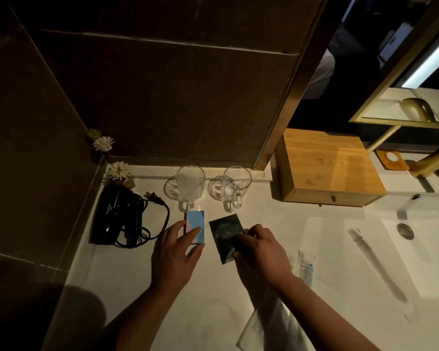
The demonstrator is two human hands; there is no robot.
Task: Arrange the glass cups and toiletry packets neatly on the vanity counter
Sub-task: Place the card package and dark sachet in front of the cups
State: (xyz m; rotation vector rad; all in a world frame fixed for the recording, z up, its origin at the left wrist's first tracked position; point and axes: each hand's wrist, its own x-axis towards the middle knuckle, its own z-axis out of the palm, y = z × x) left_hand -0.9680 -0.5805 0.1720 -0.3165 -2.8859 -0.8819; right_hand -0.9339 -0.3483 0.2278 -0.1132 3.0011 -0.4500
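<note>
On the white tabletop (127, 269), the left hand (174, 254) rests its fingers on a small blue and pink box (195, 226), thumb against the box's left side and fingers laid over its near end, so that the lower part of the box is hidden; whether it grips or only presses cannot be told. Just to the right, the right hand (260, 252) pinches the lower right part of a black packet (224, 234), covering that corner; a pale emblem shows on the packet but is too small to read. Behind them, near the wall, stand two glass cups: the left glass cup (190, 184) and the right glass cup (235, 184), each upright on a clear patterned coaster, handles turned towards the viewer. The dim light makes the right cup's handle hard to separate from its reflections. A black hair dryer (112, 215) with coiled cord lies at the left, near white flowers (118, 170) in the corner. A wooden drawer box (327, 168) sits to the right of the cups. A clear packet (306, 266) lies partly behind the right wrist, and a white cloth (271, 323) under the right forearm is cut off at the bottom edge. The sink (416, 249) runs off the right side.
</note>
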